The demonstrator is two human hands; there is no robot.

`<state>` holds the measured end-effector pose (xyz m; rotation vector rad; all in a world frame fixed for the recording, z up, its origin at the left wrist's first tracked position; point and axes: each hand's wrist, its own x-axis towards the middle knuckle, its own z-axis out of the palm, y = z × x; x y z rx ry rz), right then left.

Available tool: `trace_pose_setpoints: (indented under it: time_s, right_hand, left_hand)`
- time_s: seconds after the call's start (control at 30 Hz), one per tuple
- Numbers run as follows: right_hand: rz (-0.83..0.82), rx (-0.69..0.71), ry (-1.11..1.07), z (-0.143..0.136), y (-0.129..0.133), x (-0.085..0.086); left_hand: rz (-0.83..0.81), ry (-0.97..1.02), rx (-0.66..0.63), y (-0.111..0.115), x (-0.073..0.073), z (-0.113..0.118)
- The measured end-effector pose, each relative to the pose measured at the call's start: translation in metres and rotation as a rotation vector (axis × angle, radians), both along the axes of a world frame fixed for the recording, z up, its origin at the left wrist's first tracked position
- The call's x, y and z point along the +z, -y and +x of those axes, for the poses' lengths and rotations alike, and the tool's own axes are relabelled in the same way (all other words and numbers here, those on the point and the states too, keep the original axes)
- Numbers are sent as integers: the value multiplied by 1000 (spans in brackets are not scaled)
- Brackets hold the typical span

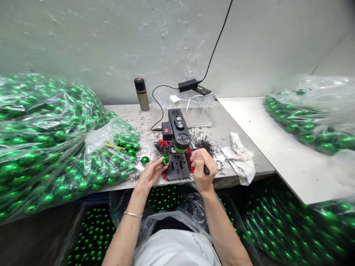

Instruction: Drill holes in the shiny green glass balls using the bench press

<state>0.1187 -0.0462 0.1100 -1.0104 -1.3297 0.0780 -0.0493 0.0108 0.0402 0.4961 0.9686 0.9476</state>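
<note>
My left hand (153, 170) pinches a shiny green ball (164, 159) at the left edge of the black slotted base plate (177, 170). Above that plate rises a small black machine (179, 131) with round vents, buttons and a red switch on its left side. My right hand (203, 166) is wrapped round the machine's black-ended lever (206, 170), to the right of the plate. Another green ball (145, 160) lies on the table just left of my left hand. Red material (191, 159) shows under the machine, with small black pieces scattered around it.
A big clear bag of green balls (55, 147) fills the left side. Behind the machine are a clear plastic box (199, 111), a black adapter (189, 85) and a bottle (141, 94). A crumpled cloth (240, 159) lies right. More green balls (163, 197) sit below the table edge.
</note>
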Motion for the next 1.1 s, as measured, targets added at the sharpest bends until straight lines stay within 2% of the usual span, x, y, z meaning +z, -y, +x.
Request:
trace_pose_setpoints:
  time_s: [0.1, 0.2, 0.3, 0.6, 0.87, 1.1]
  right_hand:
    - [-44, -17, 27, 1, 0, 8]
    - [-74, -33, 39, 1, 1, 10]
    - [-51, -23, 48, 0, 2, 9]
    - [-14, -4, 48, 0, 3, 1]
    - [-9, -5, 46, 0, 4, -3]
    - [-2, 9, 49, 1, 4, -4]
  left_hand:
    - [88, -79, 26, 4, -12, 14]
    - [261, -278, 75, 6, -25, 26]
    - [431, -421, 62, 6, -35, 34]
    - [756, -667, 18, 4, -47, 42]
    - [886, -899, -9, 10, -53, 42]
    - [905, -970, -15, 19, -52, 38]
